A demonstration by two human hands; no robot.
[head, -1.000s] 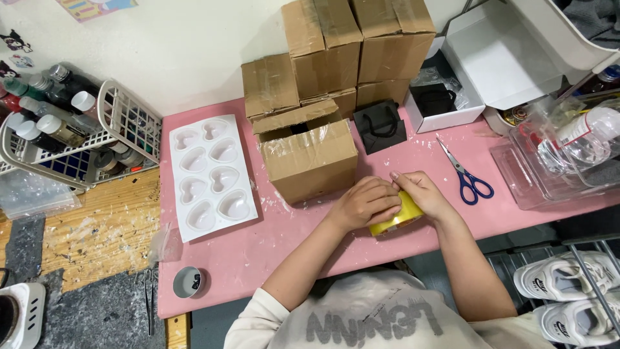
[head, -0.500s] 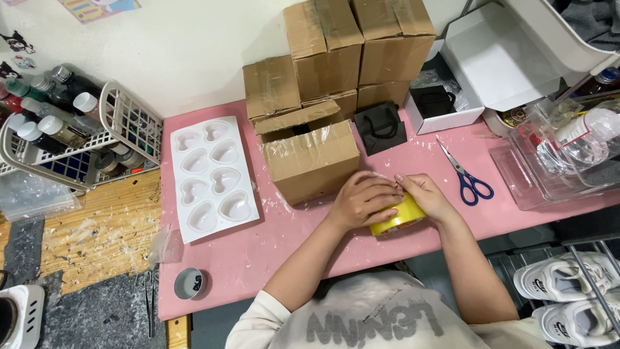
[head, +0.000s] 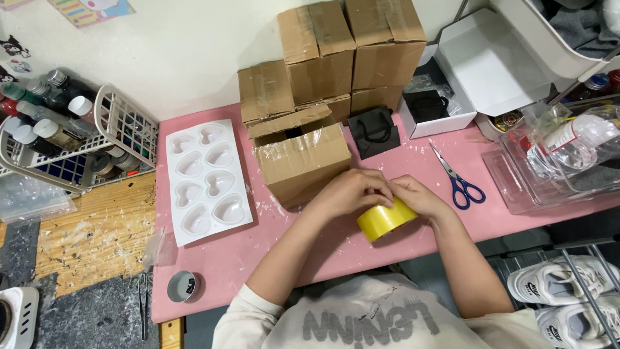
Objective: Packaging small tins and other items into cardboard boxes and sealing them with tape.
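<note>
Both hands, left hand (head: 352, 192) and right hand (head: 416, 196), stay clasped around the yellow roll of packing tape (head: 386, 220) near the pink table's (head: 310, 252) front edge, fingertips shifted slightly, beside the brown cardboard box (head: 302, 165).

Yellow tape roll (head: 386, 219), pink table (head: 310, 252), white heart-patterned mould (head: 205, 181), seemingly blue-handled scissors (head: 460, 179).

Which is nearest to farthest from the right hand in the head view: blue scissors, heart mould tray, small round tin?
From the right hand, which is on the yellow tape roll:
1. Blue scissors, just to its right on the pink table.
2. Heart mould tray, far left of the table.
3. Small round tin, at the near-left corner.
</note>
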